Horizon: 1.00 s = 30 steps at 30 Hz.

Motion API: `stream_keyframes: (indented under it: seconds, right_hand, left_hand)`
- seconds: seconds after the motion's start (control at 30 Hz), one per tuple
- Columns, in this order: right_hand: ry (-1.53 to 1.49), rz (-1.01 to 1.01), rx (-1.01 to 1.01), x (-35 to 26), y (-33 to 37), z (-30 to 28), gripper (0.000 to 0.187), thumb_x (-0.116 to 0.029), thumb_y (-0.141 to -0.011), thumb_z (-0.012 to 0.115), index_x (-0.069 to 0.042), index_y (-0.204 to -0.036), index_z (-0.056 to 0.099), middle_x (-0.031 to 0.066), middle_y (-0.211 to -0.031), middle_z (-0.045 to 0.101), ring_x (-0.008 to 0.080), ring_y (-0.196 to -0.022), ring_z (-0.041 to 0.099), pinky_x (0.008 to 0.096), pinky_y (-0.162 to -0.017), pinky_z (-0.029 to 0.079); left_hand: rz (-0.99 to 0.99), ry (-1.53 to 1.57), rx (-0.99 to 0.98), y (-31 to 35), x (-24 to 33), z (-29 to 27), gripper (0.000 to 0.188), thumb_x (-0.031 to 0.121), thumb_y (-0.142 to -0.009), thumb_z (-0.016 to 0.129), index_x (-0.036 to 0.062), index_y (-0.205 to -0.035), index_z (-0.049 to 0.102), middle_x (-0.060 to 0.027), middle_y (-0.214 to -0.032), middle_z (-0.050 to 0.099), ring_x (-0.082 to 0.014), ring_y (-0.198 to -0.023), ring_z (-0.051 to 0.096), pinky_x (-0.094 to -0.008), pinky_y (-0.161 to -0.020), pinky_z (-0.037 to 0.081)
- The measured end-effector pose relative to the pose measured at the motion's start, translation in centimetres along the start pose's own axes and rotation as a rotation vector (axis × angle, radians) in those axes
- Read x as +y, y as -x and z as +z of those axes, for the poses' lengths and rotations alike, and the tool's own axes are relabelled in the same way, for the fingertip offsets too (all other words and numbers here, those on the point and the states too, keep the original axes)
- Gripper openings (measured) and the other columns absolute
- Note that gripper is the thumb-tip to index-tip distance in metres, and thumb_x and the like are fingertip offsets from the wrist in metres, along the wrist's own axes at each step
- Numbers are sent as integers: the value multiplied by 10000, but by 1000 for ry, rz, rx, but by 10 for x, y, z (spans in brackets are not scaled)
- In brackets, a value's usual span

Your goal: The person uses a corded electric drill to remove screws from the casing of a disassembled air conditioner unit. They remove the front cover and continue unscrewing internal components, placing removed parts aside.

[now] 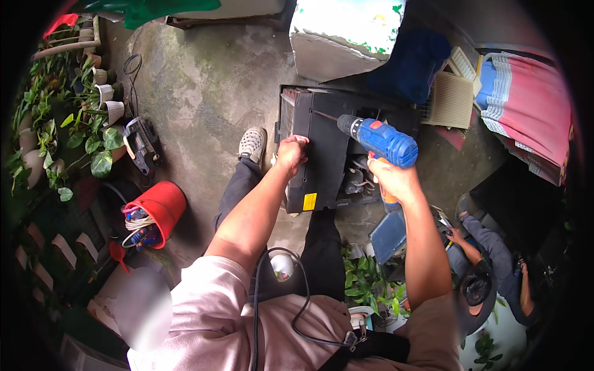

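My right hand (394, 179) is wrapped round the grip of a blue cordless drill (388, 143) with an orange-red trim. Its long thin bit (324, 115) points left, the tip at the upper part of a black box-shaped casing (325, 145). My left hand (292, 153) is closed on the casing's left edge, fingers curled. The casing has a yellow label (310, 201) low on its panel; on its right side it is open, with parts showing inside. Whether the bit's tip sits in a screw is too small to tell.
A red bucket (166, 210) with cables and tools lies tipped at left, near a dark device with a cord (143, 145). Potted plants (102, 145) line the left side. A white block (346, 37) stands beyond the casing. Two people (482, 272) sit at lower right.
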State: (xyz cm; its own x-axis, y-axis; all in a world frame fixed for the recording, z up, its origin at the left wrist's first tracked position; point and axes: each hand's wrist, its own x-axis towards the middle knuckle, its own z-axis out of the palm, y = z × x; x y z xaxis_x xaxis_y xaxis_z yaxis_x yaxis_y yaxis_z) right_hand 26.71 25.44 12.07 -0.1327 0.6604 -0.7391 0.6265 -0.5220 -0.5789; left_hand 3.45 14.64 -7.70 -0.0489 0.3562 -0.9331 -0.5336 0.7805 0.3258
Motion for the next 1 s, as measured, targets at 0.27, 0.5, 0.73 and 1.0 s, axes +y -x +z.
stream_keyframes:
  seconds: [0.27, 0.5, 0.73, 1.0]
  right_hand:
    - [-188, 78, -55, 1, 1, -6, 190, -136, -852, 687, -48, -1020, 694, 24, -800, 676, 125, -710, 633, 327, -660, 540]
    - [78, 113, 6, -21, 3, -5, 278, -202, -816, 685, -59, -1045, 752, 121, -898, 770, 187, -852, 749, 360, -786, 585]
    - [12, 69, 20, -15, 16, -4, 265, -171, -830, 702, -37, -1058, 726, 108, -923, 757, 185, -868, 735, 350, -795, 579]
    - [-152, -166, -7, 54, 105, -27, 241, 16, -920, 718, -13, -1158, 692, 35, -958, 716, 100, -713, 642, 288, -643, 552]
  left_hand:
    - [39, -56, 43, -9, 6, -1, 106, 118, -1014, 554, 154, -972, 645, 71, -702, 490, -86, -556, 415, -355, -645, 466]
    - [60, -38, 60, -6, -2, 3, 74, 120, -1003, 578, 146, -980, 644, 62, -698, 492, -92, -565, 434, -352, -629, 470]
    - [10, 138, -17, 1, 2, 2, 82, 163, -1015, 593, 114, -997, 656, 34, -696, 485, -121, -577, 465, -374, -639, 507]
    - [-114, 437, -294, 13, 21, 27, 304, 348, -1116, 513, 73, -1053, 623, 36, -681, 360, -138, -596, 381, -338, -615, 438]
